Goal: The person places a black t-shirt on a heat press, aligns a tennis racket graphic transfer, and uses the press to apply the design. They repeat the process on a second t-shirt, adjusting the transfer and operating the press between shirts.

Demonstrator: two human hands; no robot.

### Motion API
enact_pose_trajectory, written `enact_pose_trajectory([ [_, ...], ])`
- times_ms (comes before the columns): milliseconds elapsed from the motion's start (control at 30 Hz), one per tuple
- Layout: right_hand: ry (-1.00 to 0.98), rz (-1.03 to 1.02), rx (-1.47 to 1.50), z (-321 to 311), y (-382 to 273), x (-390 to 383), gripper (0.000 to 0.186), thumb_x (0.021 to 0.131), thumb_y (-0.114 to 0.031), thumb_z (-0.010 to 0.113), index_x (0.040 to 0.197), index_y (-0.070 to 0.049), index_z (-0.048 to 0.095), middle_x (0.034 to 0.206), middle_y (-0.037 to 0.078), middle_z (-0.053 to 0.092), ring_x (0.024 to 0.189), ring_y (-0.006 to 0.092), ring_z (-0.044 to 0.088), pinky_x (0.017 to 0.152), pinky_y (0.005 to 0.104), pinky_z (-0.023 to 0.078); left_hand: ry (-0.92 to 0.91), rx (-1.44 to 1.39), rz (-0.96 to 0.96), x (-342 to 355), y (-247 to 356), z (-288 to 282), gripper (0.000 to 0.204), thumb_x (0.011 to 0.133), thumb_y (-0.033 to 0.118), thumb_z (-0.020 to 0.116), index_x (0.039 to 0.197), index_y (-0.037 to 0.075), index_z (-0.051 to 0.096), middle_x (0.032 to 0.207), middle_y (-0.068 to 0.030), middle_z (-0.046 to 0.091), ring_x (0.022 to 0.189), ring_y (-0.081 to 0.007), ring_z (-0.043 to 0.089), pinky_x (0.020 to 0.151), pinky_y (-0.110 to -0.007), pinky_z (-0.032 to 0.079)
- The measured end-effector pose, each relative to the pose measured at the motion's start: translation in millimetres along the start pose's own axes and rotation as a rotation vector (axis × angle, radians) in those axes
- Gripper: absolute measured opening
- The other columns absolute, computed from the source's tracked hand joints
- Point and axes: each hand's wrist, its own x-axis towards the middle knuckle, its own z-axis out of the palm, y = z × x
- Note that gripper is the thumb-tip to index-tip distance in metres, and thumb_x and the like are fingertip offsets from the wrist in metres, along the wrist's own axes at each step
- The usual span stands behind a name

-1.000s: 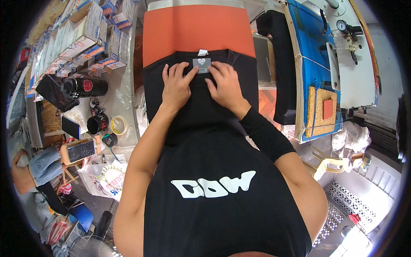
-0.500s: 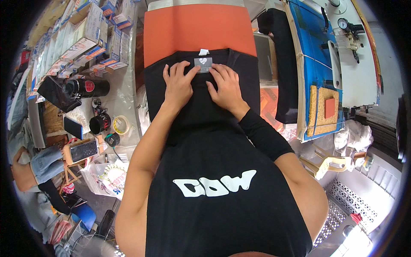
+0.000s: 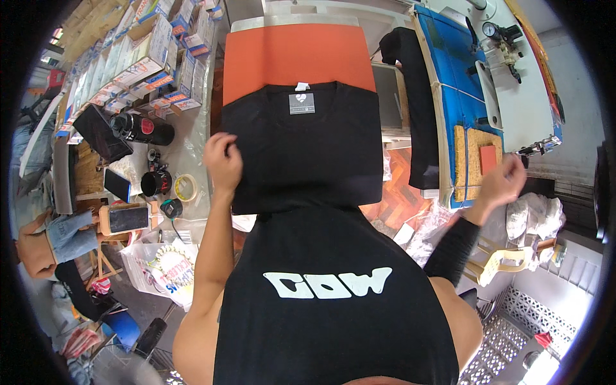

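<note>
A black T-shirt [image 3: 301, 154] lies flat on the orange board [image 3: 295, 54], its neckline toward the far side. Inside the collar is a grey label [image 3: 301, 103] with a light mark, and a small white tag [image 3: 301, 86] sticks up behind it. My left hand [image 3: 223, 160] hovers at the shirt's left edge, fingers loosely curled and holding nothing. Out to the right, my right hand [image 3: 499, 183] is raised beside a metal handle [image 3: 540, 146], apart from it as far as I can see. Its fingers are bent and slightly apart, with nothing visible in them.
A blue-topped panel [image 3: 449, 96] with a cork-like block [image 3: 473, 173] stands right, beside a white machine body with a pressure gauge [image 3: 490, 29]. Black cloth [image 3: 420, 128] hangs between. Boxes [image 3: 147, 51], a black bottle [image 3: 147, 130] and a tape roll [image 3: 185, 187] occupy the left table.
Both hands have left the shirt's collar label. My left hand moved left and nearer; my right swung far right toward the metal handle. The shirt's near edge now shows on the board.
</note>
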Motion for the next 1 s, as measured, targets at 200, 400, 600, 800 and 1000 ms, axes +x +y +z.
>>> enact_pose_trajectory([
  [200,-0.283,-0.361,-0.396,-11,101,42,0.055,0.103,-0.049,0.058,0.112,0.003,0.071,0.12,0.021,0.071,0.116,0.0405,0.064,0.101,0.0507,0.049,-0.092,-0.125,-0.907,-122,-114,-52,0.017,0.095,0.009,0.065,0.107,0.0,0.074,0.088,-0.008,0.073,0.079,-0.0153,0.066,0.077,-0.031,0.053],
  [400,-0.542,-0.215,-0.386,4,101,63,0.069,0.101,-0.056,0.053,0.103,0.011,0.072,0.11,0.034,0.07,0.112,0.0504,0.061,0.104,0.0547,0.043,-0.235,0.137,-0.767,-279,-128,-47,0.02,0.093,0.012,0.064,0.1,0.001,0.078,0.083,-0.0141,0.075,0.073,-0.02,0.069,0.067,-0.034,0.053],
  [600,-0.584,-0.208,-0.365,-13,69,55,0.062,0.101,-0.05,0.054,0.102,0.008,0.074,0.106,0.032,0.072,0.106,0.0504,0.064,0.103,0.0543,0.045,-0.332,-0.447,-1.384,-424,-110,-62,0.02,0.096,0.021,0.058,0.088,0.007,0.071,0.072,-0.0084,0.066,0.065,-0.0211,0.065,0.061,-0.036,0.051],
  [800,-0.495,-0.362,-0.239,-39,-3,19,0.051,0.098,-0.047,0.064,0.105,0.003,0.074,0.107,0.022,0.075,0.104,0.0427,0.067,0.101,0.0519,0.044,-0.699,-0.262,-1.489,-510,-79,-69,0.02,0.097,0.025,0.055,0.094,0.013,0.07,0.081,-0.0042,0.067,0.07,-0.0258,0.067,0.071,-0.043,0.054],
  [1000,-0.384,-0.507,-0.02,-70,-42,-20,0.042,0.101,-0.039,0.063,0.107,0.002,0.072,0.108,0.019,0.074,0.105,0.0382,0.065,0.099,0.0479,0.045,-1.035,0.291,-0.504,-496,-60,-84,0.017,0.086,0.023,0.063,0.079,0.01,0.072,0.077,-0.0102,0.07,0.066,-0.0253,0.068,0.062,-0.04,0.053],
])
